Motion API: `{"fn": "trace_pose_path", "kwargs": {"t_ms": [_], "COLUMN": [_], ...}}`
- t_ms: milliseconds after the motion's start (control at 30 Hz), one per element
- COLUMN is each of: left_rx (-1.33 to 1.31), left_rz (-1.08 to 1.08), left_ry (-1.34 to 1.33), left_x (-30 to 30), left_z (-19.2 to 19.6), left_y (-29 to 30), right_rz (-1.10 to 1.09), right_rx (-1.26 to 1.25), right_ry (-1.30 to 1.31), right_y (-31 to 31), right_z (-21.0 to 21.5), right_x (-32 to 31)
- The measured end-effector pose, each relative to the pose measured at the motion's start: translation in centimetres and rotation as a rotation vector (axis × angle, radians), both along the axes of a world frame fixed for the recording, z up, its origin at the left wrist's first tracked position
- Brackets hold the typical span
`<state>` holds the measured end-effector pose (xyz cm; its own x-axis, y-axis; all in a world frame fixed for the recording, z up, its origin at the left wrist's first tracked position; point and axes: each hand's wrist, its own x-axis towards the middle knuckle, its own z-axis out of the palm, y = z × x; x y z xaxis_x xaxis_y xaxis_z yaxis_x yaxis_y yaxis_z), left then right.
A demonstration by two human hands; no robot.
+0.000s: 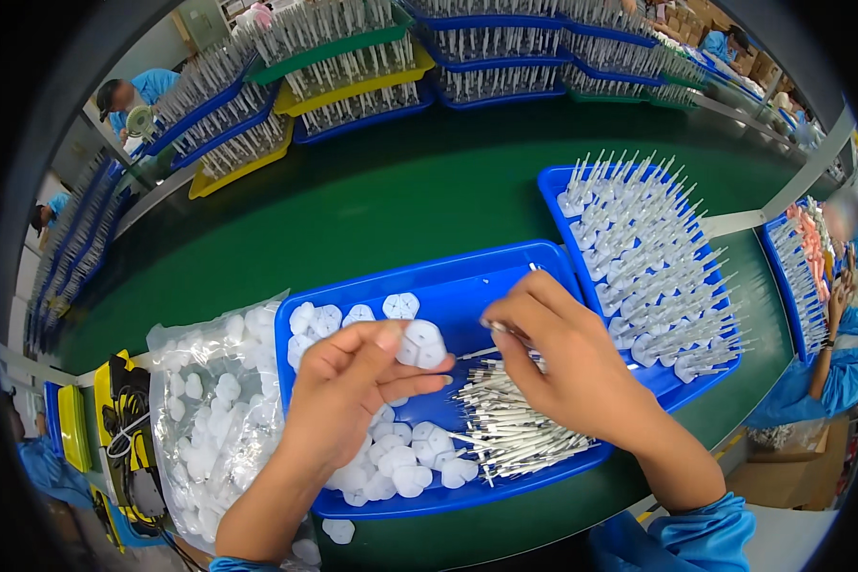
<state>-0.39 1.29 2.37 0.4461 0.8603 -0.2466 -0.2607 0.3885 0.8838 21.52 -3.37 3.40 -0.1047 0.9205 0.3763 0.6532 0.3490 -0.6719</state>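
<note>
Toward the worktop's (372,205) near edge, above a blue tray (429,274), the left hand (338,386) and right hand (577,367) pinch, respectively, a white disc (422,344), probably light, bendy, best held by its rim, and seemingly a thin, likely stiff stick (497,327).

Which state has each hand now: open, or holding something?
Left hand: closed, holding a white rounded piece.
Right hand: closed, holding at least one thin stick.
</note>
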Motion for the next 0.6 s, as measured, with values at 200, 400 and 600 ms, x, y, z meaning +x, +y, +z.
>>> {"fn": "trace_pose_path", "kwargs": {"t_ms": [200, 400, 600], "left_rx": [-0.056, -0.008, 0.299], "left_rz": [-0.166, -0.153, -0.138], "left_ry": [-0.038, -0.103, -0.024], "left_x": [0.8, 0.8, 0.9], "left_z": [-2.1, -1.9, -2.5], "left_y": [-0.9, -1.1, -1.4], "right_rz": [0.112, 0.047, 0.004], "right_rx": [-0.146, -0.166, -0.110], "right_ry": [0.233, 0.317, 0.167], "right_y": [-2.7, -2.9, -3.6], "right_z": [-1.0, -1.3, -1.5], "right_x": [0.6, 0.2, -0.4]}}
